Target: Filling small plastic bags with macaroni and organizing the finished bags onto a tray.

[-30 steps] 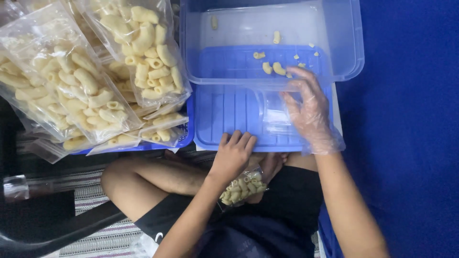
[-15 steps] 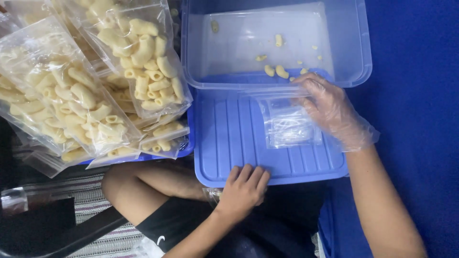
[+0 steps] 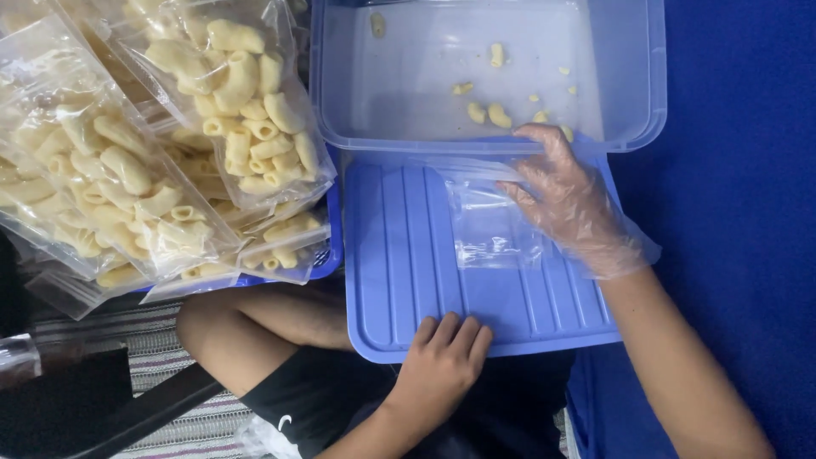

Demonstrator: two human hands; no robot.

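My right hand [image 3: 571, 200], in a thin clear plastic glove, holds an empty clear plastic bag [image 3: 493, 225] by its top edge, flat on a blue box lid [image 3: 399, 255]. My left hand [image 3: 442, 361], bare, rests with fingers spread on the lid's near edge. Behind the lid stands a clear blue-tinted plastic box [image 3: 391, 102] with a few yellow curved snack pieces [image 3: 489, 112] loose on its bottom.
A pile of sealed clear bags full of yellow snack pieces [image 3: 153, 161] fills the left side, on a blue tray edge [image 3: 333, 246]. My bare knee [image 3: 246, 327] lies under the lid. Blue cloth [image 3: 739, 170] covers the right. A striped mat [image 3: 170, 425] shows lower left.
My right hand brought an empty clear bag onto the lid and holds it there. My left hand dropped the filled bag from my lap and moved to the lid's near edge.
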